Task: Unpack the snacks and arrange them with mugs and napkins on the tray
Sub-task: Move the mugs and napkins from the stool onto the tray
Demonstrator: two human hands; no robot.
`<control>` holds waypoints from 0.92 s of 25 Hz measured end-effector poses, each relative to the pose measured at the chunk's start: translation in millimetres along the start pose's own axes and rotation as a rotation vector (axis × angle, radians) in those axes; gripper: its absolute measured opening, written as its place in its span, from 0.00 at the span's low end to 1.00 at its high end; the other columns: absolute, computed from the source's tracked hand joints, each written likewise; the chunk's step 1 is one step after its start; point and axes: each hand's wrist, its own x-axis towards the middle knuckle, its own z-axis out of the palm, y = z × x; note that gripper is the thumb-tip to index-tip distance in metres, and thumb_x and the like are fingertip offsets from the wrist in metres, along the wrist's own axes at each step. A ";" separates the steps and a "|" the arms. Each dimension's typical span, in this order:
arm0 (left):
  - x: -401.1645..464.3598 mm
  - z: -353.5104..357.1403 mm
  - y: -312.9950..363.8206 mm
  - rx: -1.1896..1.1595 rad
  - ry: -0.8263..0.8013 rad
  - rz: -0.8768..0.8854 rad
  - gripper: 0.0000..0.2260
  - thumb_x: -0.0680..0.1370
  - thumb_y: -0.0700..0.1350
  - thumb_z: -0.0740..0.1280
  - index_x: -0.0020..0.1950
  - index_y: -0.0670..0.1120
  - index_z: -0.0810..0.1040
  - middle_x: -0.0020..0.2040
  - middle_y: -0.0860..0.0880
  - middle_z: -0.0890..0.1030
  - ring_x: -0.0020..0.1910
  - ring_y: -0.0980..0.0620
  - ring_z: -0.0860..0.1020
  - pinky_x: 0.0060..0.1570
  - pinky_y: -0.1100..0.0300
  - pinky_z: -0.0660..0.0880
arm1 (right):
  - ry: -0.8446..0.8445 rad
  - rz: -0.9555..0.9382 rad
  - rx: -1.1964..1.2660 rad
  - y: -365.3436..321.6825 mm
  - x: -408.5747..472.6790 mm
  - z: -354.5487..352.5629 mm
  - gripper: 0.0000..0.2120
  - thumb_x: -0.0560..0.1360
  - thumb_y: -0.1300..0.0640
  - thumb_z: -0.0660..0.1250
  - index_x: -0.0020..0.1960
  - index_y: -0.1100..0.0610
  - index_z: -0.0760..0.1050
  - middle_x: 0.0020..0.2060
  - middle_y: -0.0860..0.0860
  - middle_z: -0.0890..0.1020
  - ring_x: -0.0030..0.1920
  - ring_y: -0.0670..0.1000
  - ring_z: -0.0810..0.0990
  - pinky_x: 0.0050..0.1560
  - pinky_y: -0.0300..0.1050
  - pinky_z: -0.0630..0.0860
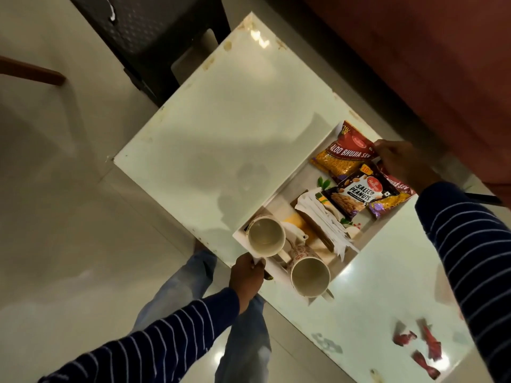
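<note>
A white tray (300,172) lies on the white table and carries everything. Two cream mugs stand at its near end, one (266,236) by the corner and one (310,275) to its right. White napkins (325,219) fan across the middle. At the far end lie an Aloo Bhujia Sev packet (343,156), a Salted Peanuts packet (356,193) and a second sev packet (398,193) under it. My left hand (247,279) grips the tray's near edge. My right hand (402,164) holds the far edge beside the sev packets.
The white table (221,134) has stained edges. Several torn red wrapper scraps (423,346) lie on its near right part. A dark chair (154,37) stands past the far corner, a reddish-brown panel (414,51) at the right. My jeans-clad legs (190,283) show below the table edge.
</note>
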 end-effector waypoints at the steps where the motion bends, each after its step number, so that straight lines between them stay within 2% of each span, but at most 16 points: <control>1: 0.5 7.4 -5.4 -0.005 0.011 -0.003 0.05 0.82 0.43 0.63 0.49 0.43 0.77 0.44 0.44 0.84 0.41 0.55 0.83 0.40 0.66 0.78 | 0.003 -0.016 -0.009 5.1 2.5 2.3 0.19 0.83 0.44 0.55 0.41 0.48 0.78 0.33 0.43 0.79 0.35 0.45 0.76 0.38 0.40 0.69; 3: -0.5 23.9 -13.6 -0.001 0.025 -0.004 0.06 0.82 0.43 0.63 0.47 0.45 0.77 0.44 0.44 0.84 0.42 0.54 0.83 0.41 0.65 0.79 | 0.027 -0.027 -0.008 18.3 4.2 5.1 0.18 0.83 0.44 0.55 0.42 0.49 0.79 0.33 0.41 0.79 0.35 0.44 0.76 0.38 0.40 0.68; 7: -1.3 48.3 -25.6 0.002 0.021 -0.010 0.06 0.82 0.43 0.62 0.47 0.46 0.77 0.43 0.45 0.85 0.36 0.60 0.83 0.36 0.69 0.76 | 0.036 0.001 0.044 50.2 0.8 6.7 0.16 0.81 0.42 0.58 0.45 0.48 0.80 0.31 0.40 0.80 0.34 0.44 0.76 0.41 0.41 0.69; 10: -4.0 64.9 -29.5 0.009 0.023 -0.002 0.07 0.81 0.43 0.63 0.45 0.48 0.77 0.43 0.47 0.84 0.41 0.57 0.83 0.42 0.64 0.79 | 0.050 0.017 0.044 70.4 -3.0 3.8 0.19 0.80 0.39 0.57 0.44 0.48 0.82 0.32 0.38 0.80 0.35 0.43 0.77 0.38 0.40 0.69; 14: 0.2 75.2 -31.9 0.025 0.040 0.001 0.06 0.82 0.43 0.63 0.47 0.48 0.77 0.45 0.48 0.84 0.42 0.57 0.82 0.42 0.65 0.79 | 0.049 0.019 0.047 93.4 -2.3 6.8 0.21 0.81 0.40 0.57 0.56 0.52 0.83 0.33 0.35 0.78 0.35 0.38 0.77 0.45 0.44 0.72; 15: 3.1 75.6 -31.9 0.032 0.049 0.004 0.05 0.82 0.43 0.63 0.47 0.48 0.76 0.46 0.46 0.84 0.43 0.55 0.82 0.44 0.63 0.80 | 0.054 0.015 0.061 97.0 -1.2 7.7 0.22 0.80 0.40 0.58 0.57 0.53 0.83 0.33 0.36 0.79 0.35 0.39 0.78 0.46 0.46 0.74; 18: 9.8 77.3 -32.3 0.040 0.061 -0.009 0.05 0.82 0.43 0.62 0.48 0.47 0.76 0.48 0.44 0.84 0.47 0.50 0.82 0.52 0.56 0.80 | 0.061 -0.007 0.098 103.3 2.3 10.8 0.24 0.79 0.37 0.58 0.58 0.53 0.83 0.34 0.39 0.80 0.42 0.51 0.80 0.52 0.50 0.76; 21: 14.6 79.5 -36.8 0.058 0.065 -0.017 0.05 0.81 0.44 0.63 0.52 0.45 0.77 0.50 0.45 0.83 0.51 0.48 0.82 0.56 0.52 0.79 | 0.058 -0.004 0.106 103.3 3.3 12.3 0.24 0.78 0.35 0.58 0.56 0.50 0.83 0.36 0.44 0.81 0.45 0.55 0.81 0.54 0.55 0.78; 23: 16.1 81.0 -39.0 0.062 0.076 -0.022 0.05 0.81 0.44 0.63 0.52 0.45 0.77 0.50 0.45 0.83 0.51 0.48 0.82 0.56 0.52 0.80 | 0.041 -0.014 0.110 102.2 1.5 11.5 0.24 0.79 0.35 0.58 0.56 0.51 0.83 0.40 0.48 0.84 0.48 0.57 0.82 0.57 0.57 0.78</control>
